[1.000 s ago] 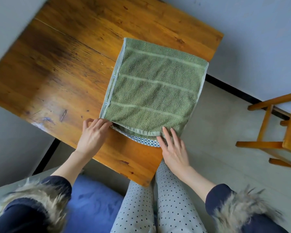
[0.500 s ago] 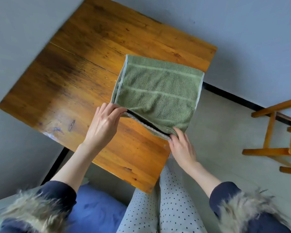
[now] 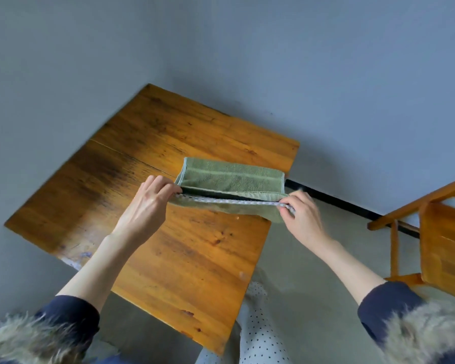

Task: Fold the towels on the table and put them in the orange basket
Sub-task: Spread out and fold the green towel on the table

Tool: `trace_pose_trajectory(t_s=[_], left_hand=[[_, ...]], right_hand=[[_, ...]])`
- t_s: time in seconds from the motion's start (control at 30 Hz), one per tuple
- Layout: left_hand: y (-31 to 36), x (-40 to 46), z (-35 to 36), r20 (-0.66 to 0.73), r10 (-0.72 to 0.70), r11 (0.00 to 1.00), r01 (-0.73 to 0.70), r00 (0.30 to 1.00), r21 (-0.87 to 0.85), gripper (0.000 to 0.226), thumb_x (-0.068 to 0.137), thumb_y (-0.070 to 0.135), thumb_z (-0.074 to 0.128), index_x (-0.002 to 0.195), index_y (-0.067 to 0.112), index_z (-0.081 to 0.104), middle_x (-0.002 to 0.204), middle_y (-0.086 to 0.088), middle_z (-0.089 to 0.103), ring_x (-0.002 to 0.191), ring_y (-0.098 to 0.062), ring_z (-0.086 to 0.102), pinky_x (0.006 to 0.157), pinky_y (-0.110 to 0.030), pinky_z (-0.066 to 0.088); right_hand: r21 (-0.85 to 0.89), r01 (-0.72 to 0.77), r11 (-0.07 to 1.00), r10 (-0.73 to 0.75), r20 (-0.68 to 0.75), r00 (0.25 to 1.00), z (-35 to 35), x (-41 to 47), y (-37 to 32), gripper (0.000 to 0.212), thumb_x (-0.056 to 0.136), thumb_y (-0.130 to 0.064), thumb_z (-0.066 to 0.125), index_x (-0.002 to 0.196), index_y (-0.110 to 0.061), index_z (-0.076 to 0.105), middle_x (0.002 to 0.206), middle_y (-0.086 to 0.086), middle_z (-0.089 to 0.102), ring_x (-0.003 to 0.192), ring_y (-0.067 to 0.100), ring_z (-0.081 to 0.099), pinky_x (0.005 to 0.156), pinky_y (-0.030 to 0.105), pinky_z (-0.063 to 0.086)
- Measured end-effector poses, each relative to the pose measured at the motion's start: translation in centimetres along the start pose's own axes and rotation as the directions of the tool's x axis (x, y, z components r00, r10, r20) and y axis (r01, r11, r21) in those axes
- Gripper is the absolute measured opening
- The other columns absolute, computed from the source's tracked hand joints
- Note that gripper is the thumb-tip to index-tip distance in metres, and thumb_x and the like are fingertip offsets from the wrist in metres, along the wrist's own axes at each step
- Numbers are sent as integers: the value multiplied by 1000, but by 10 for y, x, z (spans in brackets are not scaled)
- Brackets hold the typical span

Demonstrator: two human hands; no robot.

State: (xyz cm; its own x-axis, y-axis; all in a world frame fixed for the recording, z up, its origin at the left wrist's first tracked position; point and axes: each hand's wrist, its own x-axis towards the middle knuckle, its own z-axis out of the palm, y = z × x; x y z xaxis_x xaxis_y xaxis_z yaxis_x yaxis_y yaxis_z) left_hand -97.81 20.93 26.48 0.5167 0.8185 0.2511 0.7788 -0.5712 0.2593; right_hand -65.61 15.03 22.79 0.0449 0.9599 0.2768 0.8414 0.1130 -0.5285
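A green towel [image 3: 231, 179] with pale stripes lies folded on the far right part of the wooden table [image 3: 168, 245]. Its near edge, trimmed with a blue-and-white checked band, is lifted off the table and carried over the rest of the towel. My left hand [image 3: 145, 206] pinches the left near corner of the towel. My right hand [image 3: 300, 214] pinches the right near corner, past the table's right edge. No orange basket is in view.
A wooden chair [image 3: 441, 232] stands on the grey floor at the right. Grey walls rise behind and left of the table. My legs in dotted trousers [image 3: 258, 334] are below the table's near corner.
Both hands have gripped the towel's near corners and raised the near edge up and away from me, folding it over. The camera has tilted upward.
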Motion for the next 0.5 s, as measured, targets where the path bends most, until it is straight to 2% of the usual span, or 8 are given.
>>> trace_pose_trajectory(t_s=[0.1,0.27,0.37,0.5], left_hand=[[6,20,-36,-90,-15,999,18,996,27,35,71,-25,58,97,-4,66,95,-19,58,80,-36,51,65,-47,49],[13,45,-94,-253,-80,995,94,964,43,41,65,-24,65,98,0,70,95,-18,57,85,-36,49,70,-45,48],[16,54,-121,-354,-117,992,127,928,7,39,73,-23,57,99,3,71,95,-17,56,88,-36,46,77,-46,45],[10,53,-152,-428,-164,985,168,889,-29,29,82,-14,56,100,4,71,94,-19,56,91,-38,46,82,-43,43]], right_hand=[[6,87,996,-87,-36,996,-32,30,-18,6,76,0,72,77,1,66,78,13,55,75,28,54,69,31,39],[-188,388,902,-389,33,921,-71,69,-41,19,62,0,82,78,-5,74,75,13,51,72,32,53,58,34,51],[-228,445,866,-443,61,894,-81,81,-55,31,57,1,84,85,-7,75,81,15,55,73,33,58,57,35,55],[-167,444,880,-456,-38,889,-94,93,-81,17,70,5,75,85,-1,71,86,18,58,67,33,61,51,41,54]])
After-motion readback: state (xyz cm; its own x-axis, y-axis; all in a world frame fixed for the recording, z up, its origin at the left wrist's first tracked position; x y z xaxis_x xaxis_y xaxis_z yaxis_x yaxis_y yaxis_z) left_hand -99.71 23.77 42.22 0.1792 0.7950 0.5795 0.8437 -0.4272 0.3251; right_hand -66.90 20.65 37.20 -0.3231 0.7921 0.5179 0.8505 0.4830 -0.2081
